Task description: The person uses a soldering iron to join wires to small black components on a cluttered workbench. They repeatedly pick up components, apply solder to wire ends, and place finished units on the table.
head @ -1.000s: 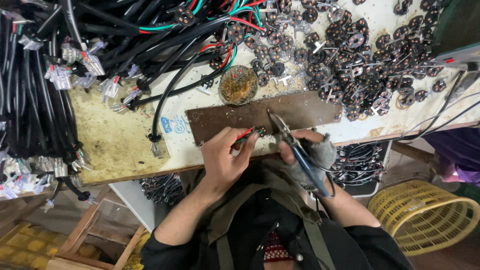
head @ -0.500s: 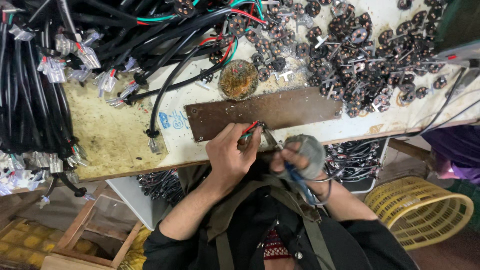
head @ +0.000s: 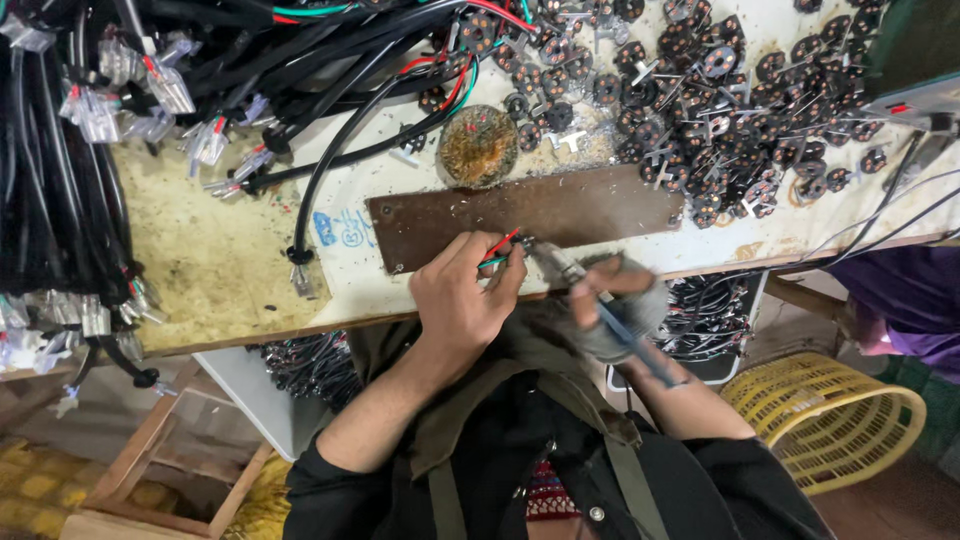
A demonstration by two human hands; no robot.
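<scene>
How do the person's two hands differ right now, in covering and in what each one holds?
The left hand is bare; the right hand wears a grey fingerless glove. The left hand pinches thin red and green wires; the right hand grips a slim blue-handled tool, tip aimed at those wires. Both meet at the table's near edge, over the brown board.

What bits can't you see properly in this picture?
- Head view: where the red and green wires end is hidden under the left hand.
- The pliers handles are partly covered by the gloved right hand; the tip is too small to tell what it grips.
- The black cables are cut off by the left and top edges.
- The yellow basket is partly hidden behind the right arm.
</scene>
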